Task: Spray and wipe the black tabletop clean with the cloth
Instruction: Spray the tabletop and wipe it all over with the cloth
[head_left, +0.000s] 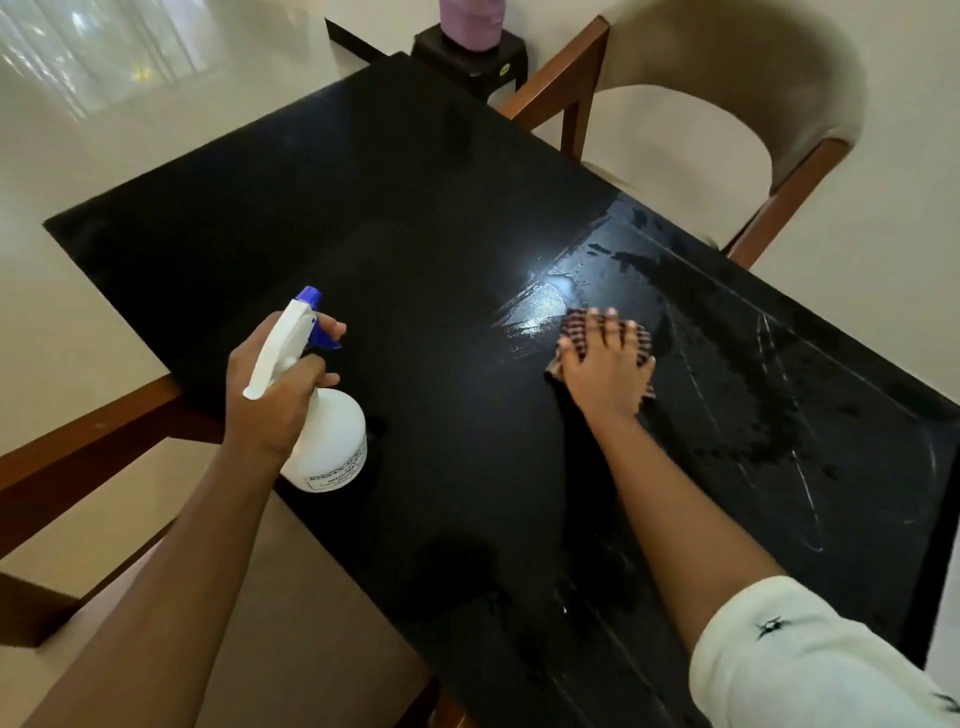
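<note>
The cloth (605, 347), a checked dark-and-pale rag, is lying flat on the black worktop (363, 208), right of its middle and beside a bright glare on the wet surface; my right hand (602, 371) is pressing down on it, the grip spread wide with fingers (597, 327) fanned across the fabric, so only the cloth's edges are showing around my palm; wet streaks and smears (753, 389) are covering the worktop to the right of the cloth and running toward its near right corner, while the left and far parts are looking dry and dull. My left hand (275, 395) is holding the spray bottle (327, 441) above the worktop's left edge; the grip is wrapped around the bottle's neck, with one finger lying across the blue trigger (324, 338) and the blue nozzle (307, 297) pointing away from me; the white bottle is tilting, its base toward me. My right sleeve (805, 660), pale with small dark marks, is showing at the lower right; a chair (753, 93) with a cream back and brown wooden frame is standing at the worktop's far right side; another wooden chair (78, 467) is sitting at the left edge below my left arm; a purple container (470, 23) is resting on a small dark stool (467, 62) beyond the far corner.
</note>
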